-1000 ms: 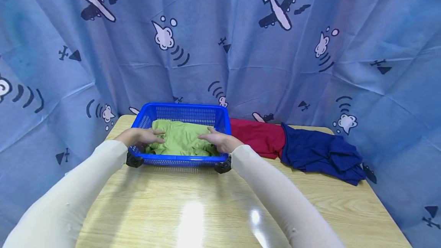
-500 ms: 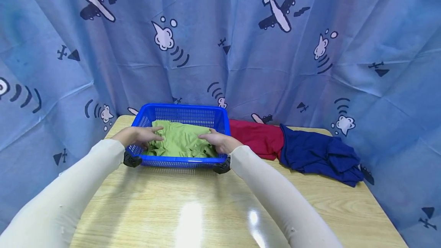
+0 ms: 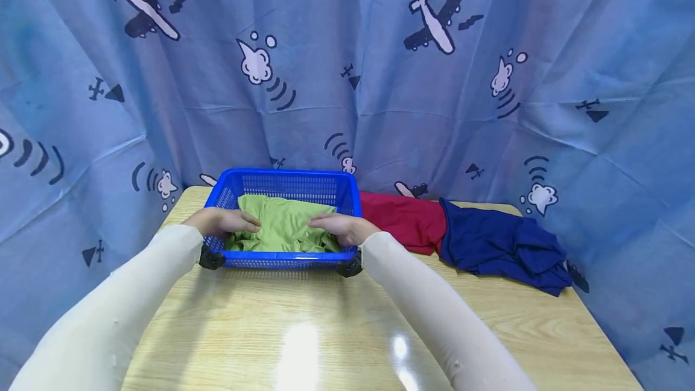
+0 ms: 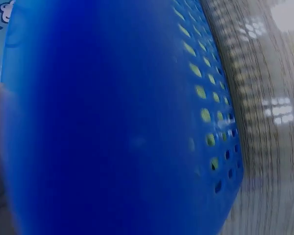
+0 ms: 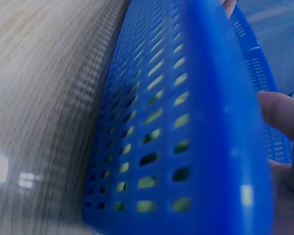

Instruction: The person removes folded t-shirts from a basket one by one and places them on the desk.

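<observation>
In the head view, a light green cloth garment (image 3: 282,222) lies bunched in a blue plastic basket (image 3: 293,256). My left hand (image 3: 225,222) reaches over the basket's left front corner and touches the cloth's left end. At the opposite end, my right hand (image 3: 342,225) touches the cloth with digits extended. The undersides of both hands are hidden behind the cloth and rim. Up close in the left wrist view, the basket wall (image 4: 112,122) covers nearly everything. The right wrist view shows a straight digit of my right hand (image 5: 284,115) inside the basket rim.
Right of the basket lie a folded red garment (image 3: 402,222) and a crumpled dark blue garment (image 3: 502,249). Everything stands on a pale wooden table (image 3: 244,318). A blue curtain with airplane prints (image 3: 304,77) hangs directly behind.
Both hands have shifted slightly at the cloth's ends; fewer spread fingers of the left hand show than before. The whole head view has slid slightly downward. The basket and garments stay in place.
</observation>
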The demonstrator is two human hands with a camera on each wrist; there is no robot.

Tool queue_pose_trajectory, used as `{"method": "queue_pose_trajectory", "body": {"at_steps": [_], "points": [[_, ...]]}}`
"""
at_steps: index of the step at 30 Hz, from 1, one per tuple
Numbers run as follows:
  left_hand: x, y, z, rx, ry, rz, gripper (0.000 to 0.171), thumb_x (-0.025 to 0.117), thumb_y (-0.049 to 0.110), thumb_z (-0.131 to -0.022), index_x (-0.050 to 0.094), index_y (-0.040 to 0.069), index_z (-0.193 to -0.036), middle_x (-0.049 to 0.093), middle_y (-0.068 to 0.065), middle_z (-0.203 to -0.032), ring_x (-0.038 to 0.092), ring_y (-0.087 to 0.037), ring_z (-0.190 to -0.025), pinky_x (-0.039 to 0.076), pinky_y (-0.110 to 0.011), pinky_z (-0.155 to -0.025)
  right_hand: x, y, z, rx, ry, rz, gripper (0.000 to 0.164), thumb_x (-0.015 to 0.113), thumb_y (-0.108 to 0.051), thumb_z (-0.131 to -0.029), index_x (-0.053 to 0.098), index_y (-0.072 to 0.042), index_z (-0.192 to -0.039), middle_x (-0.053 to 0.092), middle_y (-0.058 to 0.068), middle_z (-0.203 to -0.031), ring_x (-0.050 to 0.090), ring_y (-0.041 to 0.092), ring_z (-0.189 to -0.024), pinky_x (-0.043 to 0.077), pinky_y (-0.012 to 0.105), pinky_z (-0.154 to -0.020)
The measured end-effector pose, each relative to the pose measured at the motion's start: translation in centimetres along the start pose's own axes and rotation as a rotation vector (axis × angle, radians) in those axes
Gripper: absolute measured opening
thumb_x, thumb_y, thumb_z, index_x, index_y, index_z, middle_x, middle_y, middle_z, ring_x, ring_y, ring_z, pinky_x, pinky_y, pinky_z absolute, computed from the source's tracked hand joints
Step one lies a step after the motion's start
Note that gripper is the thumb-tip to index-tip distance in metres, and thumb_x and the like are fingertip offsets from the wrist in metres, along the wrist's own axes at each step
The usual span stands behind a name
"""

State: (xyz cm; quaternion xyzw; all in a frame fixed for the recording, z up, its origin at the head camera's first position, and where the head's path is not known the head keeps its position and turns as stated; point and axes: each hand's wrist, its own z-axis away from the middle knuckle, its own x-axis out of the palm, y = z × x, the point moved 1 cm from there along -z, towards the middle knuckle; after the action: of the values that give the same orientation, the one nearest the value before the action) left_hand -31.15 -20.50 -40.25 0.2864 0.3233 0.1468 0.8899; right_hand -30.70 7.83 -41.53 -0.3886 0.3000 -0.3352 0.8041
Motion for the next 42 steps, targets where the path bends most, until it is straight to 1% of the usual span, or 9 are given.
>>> {"method": "queue_pose_trajectory", "body": {"at_steps": [7,15,21,27,31,34,36,40,42], "points": [[0.3,-0.4,0.0,-0.008,-0.035,0.063,0.062,0.039,0.032,-0.109,0.02,0.005,-0.161,-0.014,-0.03,-0.164,0.006,-0.054,-0.152,0.025,-0.062,-0.122,0.1,0.3,0.0,-0.001,0.007,0.049,0.067,0.061,-0.022,-0.1,0.031,-0.01,-0.159,0.015,0.015,-0.17,0.014,0.034,-0.158,0.014,0.052,-0.128],[1.0,-0.7,-0.4,-0.038,-0.039,0.041,0.068,0.044,0.031,-0.107,0.012,0.01,-0.163,-0.005,-0.031,-0.166,0.01,-0.053,-0.153,0.032,-0.063,-0.118,0.5,0.9,-0.2,0.006,-0.005,0.104,0.06,0.063,-0.023,-0.1,0.041,-0.014,-0.156,0.022,0.014,-0.168,0.02,0.035,-0.156,0.02,0.053,-0.127],[1.8,-1.0,-0.9,-0.013,0.033,-0.039,0.063,0.049,0.03,-0.105,0.028,0.006,-0.159,0.008,-0.033,-0.165,0.015,-0.052,-0.152,0.031,-0.064,-0.118,0.6,1.3,-0.2,0.01,0.044,0.144,0.054,0.066,-0.023,-0.098,0.051,-0.014,-0.149,0.024,0.013,-0.167,0.024,0.035,-0.155,0.024,0.054,-0.125],[2.2,-0.9,-1.6,-0.017,0.074,-0.039,0.067,0.055,0.023,-0.102,0.025,0.011,-0.161,-0.001,-0.034,-0.165,0.005,-0.05,-0.154,0.025,-0.06,-0.122,0.5,1.5,-0.1,-0.003,0.075,0.174,0.061,0.065,-0.022,-0.098,0.043,-0.015,-0.155,0.02,0.015,-0.168,0.02,0.036,-0.156,0.023,0.054,-0.125],[1.6,-0.7,-1.5,-0.014,0.093,-0.029,0.072,0.05,0.002,-0.096,0.023,0.012,-0.162,0.0,-0.033,-0.165,0.025,-0.044,-0.139,0.041,-0.043,-0.105,0.2,1.2,-0.3,-0.031,0.084,0.206,0.067,0.063,-0.021,-0.099,0.034,-0.017,-0.159,0.017,0.015,-0.17,0.015,0.036,-0.157,0.02,0.055,-0.126],[1.2,-0.6,-1.3,-0.005,0.096,-0.03,0.076,0.044,-0.007,-0.089,0.025,0.01,-0.161,0.004,-0.032,-0.166,0.031,-0.039,-0.127,0.038,-0.034,-0.089,0.2,0.9,-0.5,-0.047,0.075,0.222,0.068,0.063,-0.019,-0.099,0.033,-0.016,-0.16,0.018,0.015,-0.17,0.013,0.034,-0.158,0.018,0.053,-0.127],[1.1,-0.5,-1.2,-0.003,0.103,-0.01,0.076,0.045,-0.004,-0.088,0.025,0.008,-0.16,0.015,-0.03,-0.164,0.033,-0.038,-0.126,0.037,-0.032,-0.087,0.2,0.8,-0.7,-0.055,0.076,0.227,0.067,0.064,-0.018,-0.099,0.034,-0.015,-0.159,0.019,0.015,-0.169,0.013,0.034,-0.158,0.018,0.051,-0.127],[0.8,0.0,-1.0,-0.039,0.13,0.069,0.071,0.048,0.009,-0.097,0.019,0.006,-0.162,0.021,-0.03,-0.161,0.032,-0.041,-0.141,0.042,-0.047,-0.111,0.4,0.6,-0.6,-0.059,0.082,0.228,0.066,0.065,-0.018,-0.098,0.037,-0.014,-0.158,0.021,0.016,-0.169,0.016,0.034,-0.157,0.021,0.051,-0.127],[0.6,0.2,-0.9,-0.057,0.156,0.133,0.073,0.05,0.014,-0.1,0.012,0.006,-0.162,0.017,-0.031,-0.163,0.029,-0.044,-0.148,0.033,-0.058,-0.119,0.4,0.5,-0.6,-0.057,0.082,0.222,0.065,0.065,-0.018,-0.098,0.039,-0.015,-0.157,0.021,0.016,-0.169,0.018,0.034,-0.157,0.022,0.051,-0.126]]}}
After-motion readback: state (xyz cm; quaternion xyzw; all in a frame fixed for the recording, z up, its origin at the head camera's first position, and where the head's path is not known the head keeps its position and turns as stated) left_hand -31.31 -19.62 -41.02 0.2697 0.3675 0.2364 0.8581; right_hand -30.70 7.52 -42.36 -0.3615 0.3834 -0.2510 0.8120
